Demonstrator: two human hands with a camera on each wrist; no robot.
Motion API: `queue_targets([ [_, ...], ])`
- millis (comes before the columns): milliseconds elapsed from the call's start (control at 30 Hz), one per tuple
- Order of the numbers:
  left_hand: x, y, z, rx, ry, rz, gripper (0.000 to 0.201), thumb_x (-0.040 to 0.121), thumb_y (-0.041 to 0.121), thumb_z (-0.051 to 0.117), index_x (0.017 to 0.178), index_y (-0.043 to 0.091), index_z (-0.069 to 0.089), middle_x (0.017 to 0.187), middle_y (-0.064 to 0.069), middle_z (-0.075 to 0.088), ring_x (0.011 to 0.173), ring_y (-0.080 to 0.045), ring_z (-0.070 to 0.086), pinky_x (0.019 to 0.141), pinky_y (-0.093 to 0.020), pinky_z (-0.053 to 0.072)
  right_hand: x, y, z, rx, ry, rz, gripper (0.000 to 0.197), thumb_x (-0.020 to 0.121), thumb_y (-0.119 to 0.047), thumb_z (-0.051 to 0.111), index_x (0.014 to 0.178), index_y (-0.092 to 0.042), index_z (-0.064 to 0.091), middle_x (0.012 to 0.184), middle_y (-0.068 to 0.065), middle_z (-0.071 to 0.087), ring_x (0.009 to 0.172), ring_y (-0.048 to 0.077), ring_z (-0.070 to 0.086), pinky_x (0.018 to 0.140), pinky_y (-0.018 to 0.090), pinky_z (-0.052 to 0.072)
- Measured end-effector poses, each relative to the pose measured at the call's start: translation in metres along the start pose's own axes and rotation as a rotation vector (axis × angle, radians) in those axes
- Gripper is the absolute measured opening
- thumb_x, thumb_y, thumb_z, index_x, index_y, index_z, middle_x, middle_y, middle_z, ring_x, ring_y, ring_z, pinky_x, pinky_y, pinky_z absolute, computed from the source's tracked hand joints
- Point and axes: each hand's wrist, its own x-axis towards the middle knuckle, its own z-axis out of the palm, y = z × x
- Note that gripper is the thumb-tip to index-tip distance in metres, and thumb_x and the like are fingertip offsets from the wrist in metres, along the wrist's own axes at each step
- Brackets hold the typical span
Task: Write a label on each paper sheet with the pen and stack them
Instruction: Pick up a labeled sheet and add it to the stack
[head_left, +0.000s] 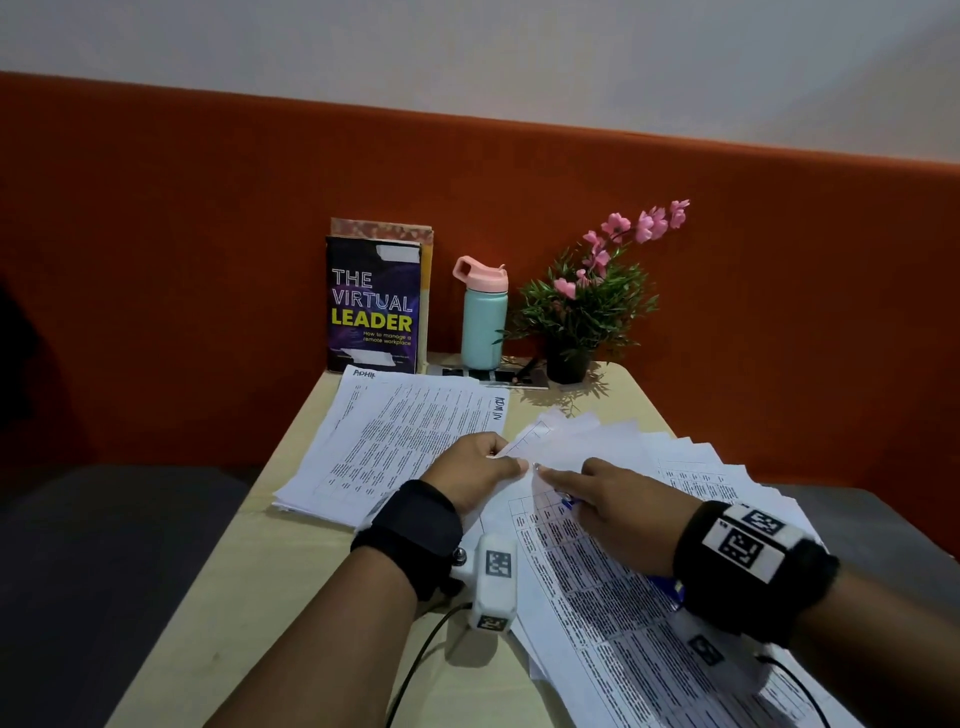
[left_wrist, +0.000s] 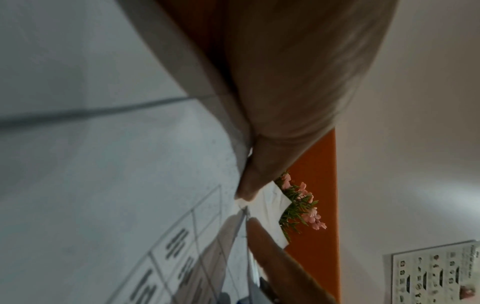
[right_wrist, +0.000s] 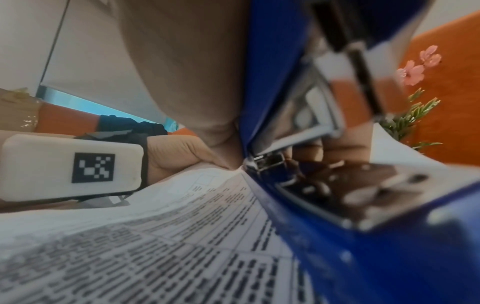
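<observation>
A light wooden counter (head_left: 270, 561) stands against an orange padded backrest (head_left: 156, 249). On its left side lies a stack of printed sheets (head_left: 395, 441), the top ones hand-marked "ADMIN" at the far corners. Behind that stack a dark book titled "The Virtual Leader" (head_left: 373, 306) stands upright, a second book leaning behind it.

The left hand (head_left: 475, 473), a black strap on the wrist, pinches the near corner of a lifted paper sheet (head_left: 550, 447) between thumb and fingers — the left wrist view shows the thumb pressed on the paper's edge. Just beside it, fingertips almost meeting, the right hand (head_left: 623, 512) reaches to the same corner with index finger extended. Its other fingers curl around a blue stapler (right_wrist: 337, 205), which fills the right wrist view with its metal jaws parted; from the head view only slivers of blue show under the palm. No pen can be made out.

Under the right hand a fanned pile of table-printed sheets (head_left: 623, 623) spreads toward the counter's right edge.

At the back stand a teal bottle with a pink lid (head_left: 483, 317) and, to its right, a potted plant with pink flowers (head_left: 587, 306).
</observation>
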Motion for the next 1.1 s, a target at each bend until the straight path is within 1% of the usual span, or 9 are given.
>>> queue_targets([
  [133, -0.001, 0.002, -0.002, -0.026, -0.022, 0.002, 0.011, 0.091, -0.006, 0.060, 0.091, 0.005, 0.059, 0.089, -0.013, 0.068, 0.077, -0.020, 0.066, 0.072, -0.025, 0.055, -0.002, 0.003, 0.000, -0.024, -0.014, -0.009, 0.052, 0.106, -0.027, 0.030, 0.155, -0.041, 0.018, 0.102, -0.007, 0.037, 0.078, 0.011, 0.043, 0.077, 0.027, 0.040],
  [333, -0.002, 0.002, -0.003, -0.060, -0.083, -0.007, 0.015, 0.092, -0.006, 0.057, 0.101, 0.003, 0.065, 0.091, -0.008, 0.074, 0.079, -0.015, 0.071, 0.070, -0.020, 0.056, -0.004, 0.006, 0.000, -0.068, -0.042, -0.015, 0.052, 0.105, -0.029, 0.028, 0.154, -0.042, 0.016, 0.103, -0.005, 0.037, 0.077, 0.015, 0.044, 0.076, 0.030, 0.041],
  [467, -0.004, 0.002, -0.002, -0.066, -0.142, -0.024, 0.024, 0.092, -0.007, 0.055, 0.113, -0.002, 0.065, 0.100, -0.011, 0.074, 0.090, -0.019, 0.072, 0.085, -0.027, 0.056, 0.002, 0.004, 0.001, -0.081, -0.039, -0.013, 0.052, 0.105, -0.030, 0.030, 0.154, -0.041, 0.018, 0.105, -0.006, 0.038, 0.081, 0.018, 0.047, 0.079, 0.033, 0.045],
  [633, -0.005, 0.001, -0.002, -0.046, -0.124, -0.041, 0.026, 0.087, -0.013, 0.057, 0.111, -0.006, 0.067, 0.096, -0.014, 0.075, 0.087, -0.021, 0.072, 0.079, -0.024, 0.058, 0.007, 0.000, 0.001, -0.090, -0.048, -0.016, 0.052, 0.104, -0.031, 0.029, 0.154, -0.042, 0.017, 0.110, -0.003, 0.042, 0.082, 0.018, 0.048, 0.081, 0.035, 0.048],
  [767, -0.002, -0.002, -0.002, -0.040, -0.113, -0.052, 0.031, 0.086, -0.014, 0.060, 0.116, -0.009, 0.063, 0.106, -0.017, 0.072, 0.095, -0.022, 0.069, 0.087, -0.024, 0.056, 0.008, -0.006, 0.001, -0.106, -0.039, -0.026, 0.056, 0.105, -0.031, 0.029, 0.154, -0.042, 0.006, 0.107, -0.003, 0.040, 0.070, 0.013, 0.045, 0.073, 0.034, 0.047],
  [900, -0.001, -0.004, -0.002, -0.015, -0.084, -0.059, 0.041, 0.084, -0.010, 0.065, 0.124, -0.011, 0.056, 0.117, -0.021, 0.068, 0.099, -0.021, 0.068, 0.087, -0.022, 0.055, 0.009, -0.009, 0.001, -0.185, -0.054, -0.007, 0.056, 0.105, -0.028, 0.030, 0.156, -0.040, 0.007, 0.113, 0.000, 0.041, 0.062, 0.010, 0.038, 0.067, 0.032, 0.043],
  [933, -0.001, -0.004, -0.003, -0.017, -0.083, -0.054, 0.037, 0.084, -0.010, 0.065, 0.121, -0.010, 0.058, 0.115, -0.019, 0.069, 0.098, -0.020, 0.067, 0.087, -0.021, 0.055, 0.010, -0.011, 0.001, -0.205, -0.065, -0.001, 0.058, 0.105, -0.026, 0.031, 0.156, -0.039, 0.006, 0.115, 0.001, 0.042, 0.061, 0.011, 0.039, 0.065, 0.032, 0.044],
  [1033, -0.003, -0.002, -0.001, -0.015, -0.074, -0.031, 0.023, 0.086, -0.014, 0.061, 0.092, 0.007, 0.065, 0.100, -0.011, 0.071, 0.092, -0.019, 0.066, 0.085, -0.022, 0.055, 0.012, -0.017, 0.003, -0.280, -0.100, 0.026, 0.072, 0.100, -0.014, 0.041, 0.156, -0.036, 0.001, 0.120, 0.003, 0.040, 0.058, 0.015, 0.039, 0.054, 0.031, 0.041],
  [1100, -0.004, -0.003, -0.001, -0.020, -0.099, -0.024, 0.021, 0.085, -0.016, 0.059, 0.097, 0.000, 0.067, 0.100, -0.015, 0.071, 0.091, -0.022, 0.066, 0.087, -0.026, 0.054, 0.013, -0.020, 0.002, -0.326, -0.093, 0.033, 0.077, 0.097, -0.009, 0.044, 0.155, -0.034, 0.000, 0.122, 0.006, 0.039, 0.059, 0.017, 0.039, 0.052, 0.031, 0.039],
])
